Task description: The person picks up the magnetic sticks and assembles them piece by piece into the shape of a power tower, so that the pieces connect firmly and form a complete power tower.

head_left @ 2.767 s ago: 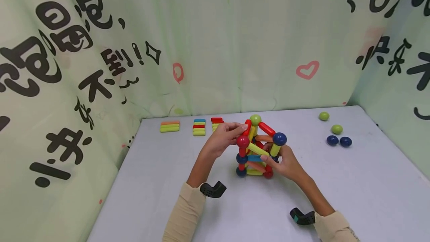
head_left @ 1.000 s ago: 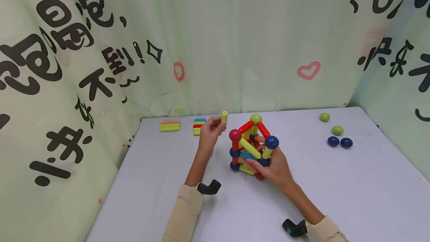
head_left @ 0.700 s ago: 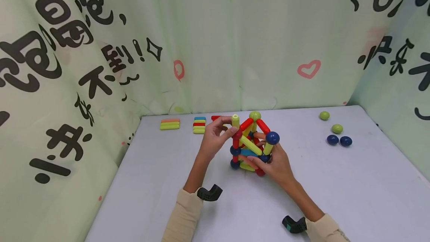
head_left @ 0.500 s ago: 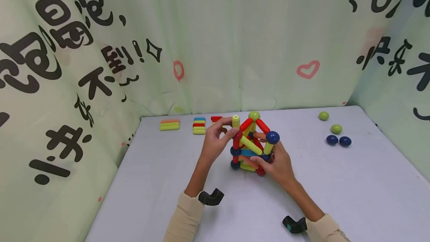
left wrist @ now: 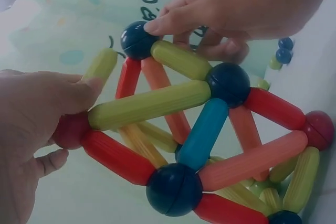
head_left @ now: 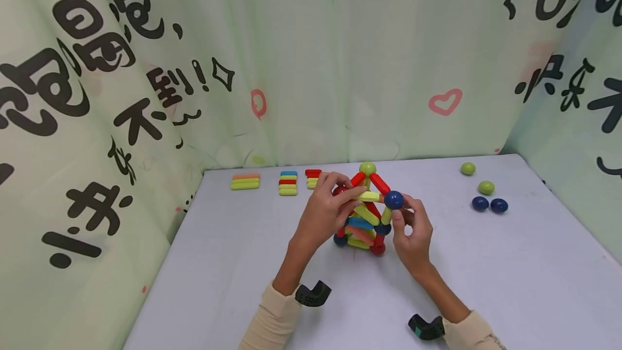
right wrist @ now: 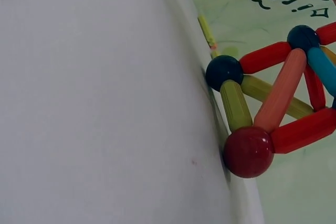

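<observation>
A magnetic rod-and-ball structure (head_left: pixel 360 223) in red, blue, orange and yellow-green stands on the table between both hands, with a green ball (head_left: pixel 367 168) at its top. My left hand (head_left: pixel 322 214) pinches a yellow-green rod (head_left: pixel 371 196), which lies about level and points at the upper right blue ball (head_left: pixel 393 200). In the left wrist view, that hand also touches the red ball (left wrist: pixel 72 129). My right hand (head_left: pixel 413 234) pinches the upper right blue ball between thumb and fingers. In the right wrist view, the structure's lower red ball (right wrist: pixel 248 152) shows.
At the table's back left lie small stacks of coloured rods (head_left: pixel 245 181), more rods (head_left: pixel 288 183) and a third group (head_left: pixel 313 178). Loose green balls (head_left: pixel 486 187) and blue balls (head_left: pixel 480 203) sit at the back right. A printed curtain (head_left: pixel 311 69) stands behind the table.
My left hand has brought the yellow-green rod to the structure and tipped it from upright to level. My right hand has moved from the structure's lower middle up to the blue ball.
</observation>
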`<state>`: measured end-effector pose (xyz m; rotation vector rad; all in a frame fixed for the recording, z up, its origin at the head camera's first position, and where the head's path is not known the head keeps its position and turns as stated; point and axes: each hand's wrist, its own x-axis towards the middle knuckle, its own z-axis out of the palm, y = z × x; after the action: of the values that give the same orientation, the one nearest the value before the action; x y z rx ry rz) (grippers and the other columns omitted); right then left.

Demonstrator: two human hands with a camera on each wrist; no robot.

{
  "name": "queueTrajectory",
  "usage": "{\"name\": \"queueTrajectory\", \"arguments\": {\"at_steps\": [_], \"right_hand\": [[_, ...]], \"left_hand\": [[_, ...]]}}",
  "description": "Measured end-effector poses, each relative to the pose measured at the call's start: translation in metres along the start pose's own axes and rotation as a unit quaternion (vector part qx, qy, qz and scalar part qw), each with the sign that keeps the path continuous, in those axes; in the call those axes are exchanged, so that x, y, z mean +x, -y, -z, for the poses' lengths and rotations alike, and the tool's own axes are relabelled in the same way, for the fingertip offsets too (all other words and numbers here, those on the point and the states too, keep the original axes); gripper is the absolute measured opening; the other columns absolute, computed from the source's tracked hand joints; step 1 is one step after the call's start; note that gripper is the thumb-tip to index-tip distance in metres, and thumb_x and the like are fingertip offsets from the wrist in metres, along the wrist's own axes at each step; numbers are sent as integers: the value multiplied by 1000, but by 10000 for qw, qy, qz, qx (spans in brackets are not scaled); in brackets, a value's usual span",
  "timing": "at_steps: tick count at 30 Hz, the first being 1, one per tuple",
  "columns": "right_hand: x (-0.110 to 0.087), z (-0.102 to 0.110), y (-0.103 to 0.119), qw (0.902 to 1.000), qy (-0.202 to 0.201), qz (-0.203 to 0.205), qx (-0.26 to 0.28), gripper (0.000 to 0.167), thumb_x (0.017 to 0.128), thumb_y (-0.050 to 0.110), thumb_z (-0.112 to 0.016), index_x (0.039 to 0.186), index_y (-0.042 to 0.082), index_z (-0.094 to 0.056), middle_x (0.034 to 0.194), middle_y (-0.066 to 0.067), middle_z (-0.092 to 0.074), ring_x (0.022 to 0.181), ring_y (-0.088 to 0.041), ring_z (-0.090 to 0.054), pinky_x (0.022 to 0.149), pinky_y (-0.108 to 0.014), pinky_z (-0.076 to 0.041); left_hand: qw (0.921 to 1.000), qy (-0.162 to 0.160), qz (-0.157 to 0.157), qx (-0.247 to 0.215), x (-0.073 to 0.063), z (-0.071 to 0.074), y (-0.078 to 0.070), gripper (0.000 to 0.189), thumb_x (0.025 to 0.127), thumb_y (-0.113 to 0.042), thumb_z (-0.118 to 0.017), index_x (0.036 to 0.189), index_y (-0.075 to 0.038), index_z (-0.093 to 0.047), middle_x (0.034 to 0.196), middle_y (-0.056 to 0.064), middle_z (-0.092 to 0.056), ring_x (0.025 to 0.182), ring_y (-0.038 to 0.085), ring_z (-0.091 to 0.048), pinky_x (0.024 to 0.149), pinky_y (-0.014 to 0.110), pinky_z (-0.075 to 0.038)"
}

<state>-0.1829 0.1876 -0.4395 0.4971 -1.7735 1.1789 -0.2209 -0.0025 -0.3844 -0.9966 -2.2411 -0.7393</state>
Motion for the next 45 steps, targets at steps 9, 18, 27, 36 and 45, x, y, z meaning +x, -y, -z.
{"name": "queueTrajectory", "arguments": {"at_steps": [9, 18, 27, 36, 45], "right_hand": [[4, -4, 10, 9995, 282, 99, -100, 42, 76, -18, -61, 117, -17, -51, 95, -23, -57, 57, -15, -50, 62, -8, -43], [-1, -2, -3, 9985, 522, 155, 13, 34, 82, -10, -65, 112, -18, -51, 88, -18, -56, 57, -13, -44, 54, -13, -39], [-23, 2, -43, 9915, 1187, -316, -434, 56, 85, 31, -77, 118, -6, -51, 75, -3, -50, 54, -10, -42, 49, -16, -37], [-23, 6, -47, 9297, 3064, -1524, -1362, 76, 77, 36, -80, 135, 9, -38, 121, -14, -63, 104, -29, -66, 80, -49, -58], [-33, 10, -54, 8721, 4224, -2107, -1292, 80, 81, 43, -77, 140, 9, -35, 128, -12, -58, 111, -28, -60, 87, -53, -55]], "left_hand": [[9996, 84, -106, 251, 0, -3, 3, 30, 86, -26, -75, 115, -20, -73, 110, 3, -53, 113, 17, -46, 85, 19, -53], [9996, 68, 120, -255, -1, -6, 3, 25, 87, -24, -73, 109, -13, -73, 109, 4, -51, 113, 18, -45, 86, 19, -52], [9901, -242, 920, -1029, -5, -4, 21, 24, 98, -25, -58, 116, -11, -68, 111, 5, -58, 103, 15, -56, 79, 20, -54], [9488, -379, 3052, -718, -27, -12, 86, 20, 98, -20, -59, 108, -5, -69, 94, 8, -68, 88, 21, -62, 76, 32, -56], [8704, 220, 4906, -341, -74, -12, 150, 22, 97, -13, -59, 115, -5, -66, 102, 15, -62, 95, 28, -59, 81, 40, -53]]}}
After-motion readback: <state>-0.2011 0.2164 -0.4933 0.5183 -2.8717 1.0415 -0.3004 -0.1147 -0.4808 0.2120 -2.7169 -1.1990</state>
